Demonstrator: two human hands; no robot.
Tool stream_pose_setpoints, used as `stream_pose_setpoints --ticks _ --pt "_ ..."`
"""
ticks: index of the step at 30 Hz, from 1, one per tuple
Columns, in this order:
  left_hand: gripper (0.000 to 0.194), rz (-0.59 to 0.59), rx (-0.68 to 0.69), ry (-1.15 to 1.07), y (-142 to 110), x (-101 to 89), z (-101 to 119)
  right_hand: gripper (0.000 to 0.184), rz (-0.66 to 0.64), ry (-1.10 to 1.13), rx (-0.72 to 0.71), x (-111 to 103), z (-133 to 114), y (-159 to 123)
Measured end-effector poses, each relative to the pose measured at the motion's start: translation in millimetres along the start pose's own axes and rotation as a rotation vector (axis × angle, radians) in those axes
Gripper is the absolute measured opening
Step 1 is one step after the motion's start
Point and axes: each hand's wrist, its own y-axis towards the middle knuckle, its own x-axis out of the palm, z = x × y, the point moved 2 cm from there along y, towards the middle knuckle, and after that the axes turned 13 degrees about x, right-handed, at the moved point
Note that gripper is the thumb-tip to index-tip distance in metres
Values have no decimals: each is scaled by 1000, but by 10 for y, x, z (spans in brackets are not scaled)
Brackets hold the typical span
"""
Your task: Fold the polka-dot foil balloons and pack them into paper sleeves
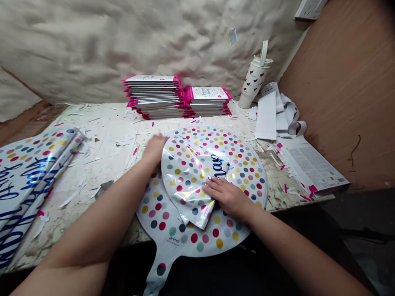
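A flat foil balloon with multicoloured dots lies in front of me, its tail hanging over the table's near edge. Part of it is folded over, and dark blue lettering shows on the fold. My right hand rests on the folded layer with its fingers stretched out, pressing on the foil. At the left edge of the fold is my left hand, touching the balloon. Its fingers are blurred and partly hidden by the foil, so their grip cannot be made out.
More dotted foil balloons lie at the left. Two stacks of pink-edged packets stand at the back, beside a white tumbler with hearts. Paper strips and a printed sheet lie right. Scraps litter the worn table.
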Motion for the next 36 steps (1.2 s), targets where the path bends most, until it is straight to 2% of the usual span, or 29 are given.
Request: stream_pose_setpoints --ticks 2,3,6,8,11,12,13,15,18,20,23,25,27,28,33,36 --pt "31 116 -77 81 -3 -73 -62 47 -7 -18 8 -7 -53 45" --pt "30 157 -64 96 0 -95 -28 45 7 -17 2 -28 -87 81" --pt "31 168 215 20 17 -118 296 43 82 -9 1 -95 -191 221" --pt "29 231 354 -74 -25 -164 553 45 85 -18 18 -102 -229 317" --pt "26 450 351 -143 -279 -314 800 53 -79 -3 8 -49 -219 429" --pt "25 472 364 -160 -422 -355 853 56 -147 6 16 -24 -203 456" --pt "25 454 392 -178 -590 -380 896 57 -206 10 40 -1 -183 479" --pt "26 337 466 -220 -966 -371 965 58 -270 0 121 36 -152 517" --pt "27 157 499 -206 -1476 -244 1040 61 -276 -8 208 55 -156 558" --pt "32 76 486 -154 -1678 -143 1077 64 -255 21 233 40 -168 566" --pt "29 20 454 -102 -1767 -58 1112 68 -202 146 121 -11 -178 531" --pt "18 6 417 -70 -1761 -50 1120 61 -194 222 -51 -34 -185 480" --pt "14 5 376 -24 -1765 -57 1119 51 -230 224 -143 -21 -184 437" --pt "16 12 365 -2 -1778 -61 1119 47 -255 204 -130 -3 -179 430" --pt "27 45 404 58 -1883 -67 1128 49 -302 121 116 66 -160 520" --pt "22 40 401 29 -1863 -88 1122 50 -333 90 153 69 -175 580"
